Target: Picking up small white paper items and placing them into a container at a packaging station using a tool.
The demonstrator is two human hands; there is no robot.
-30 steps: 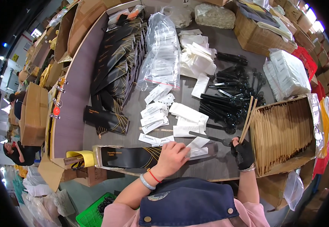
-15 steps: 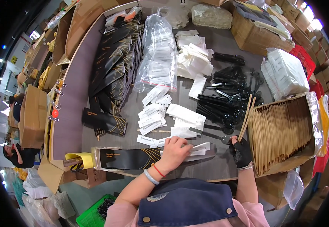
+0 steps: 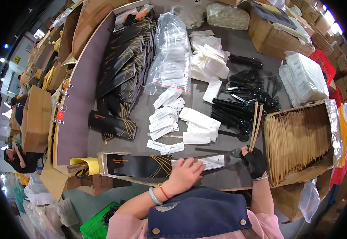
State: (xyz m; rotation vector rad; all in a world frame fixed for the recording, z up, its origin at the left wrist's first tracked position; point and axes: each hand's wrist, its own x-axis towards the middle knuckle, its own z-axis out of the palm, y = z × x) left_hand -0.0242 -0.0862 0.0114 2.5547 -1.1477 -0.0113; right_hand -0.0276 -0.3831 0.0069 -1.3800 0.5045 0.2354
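Note:
My left hand [image 3: 188, 172] rests with bent fingers on a white packet [image 3: 214, 161] at the right end of a black sleeve with gold lines [image 3: 141, 165]. How far the packet goes into the sleeve is hidden under the hand. My right hand [image 3: 255, 162], in a black fingerless glove, is closed around a pair of wooden chopsticks [image 3: 255, 126] that stand up from it. A black spoon [image 3: 235, 152] is held at its bowl by the same fingertips, its handle lying leftward. Small white packets [image 3: 164, 126] and folded napkins [image 3: 199, 124] lie just beyond the left hand.
An open box of chopsticks [image 3: 299, 145] is right of my right hand. Black spoons [image 3: 241, 105] lie heaped behind it. Stacked black sleeves [image 3: 121, 63] and a clear bag of packets [image 3: 170, 55] fill the far left. Wrapped napkins [image 3: 304, 77] stand at right; a raised board [image 3: 75, 115] borders the left.
My left hand has come slightly nearer to me, and the white packet now lies in line with the sleeve. The spoon in my right hand has swung nearer, its handle off the napkins.

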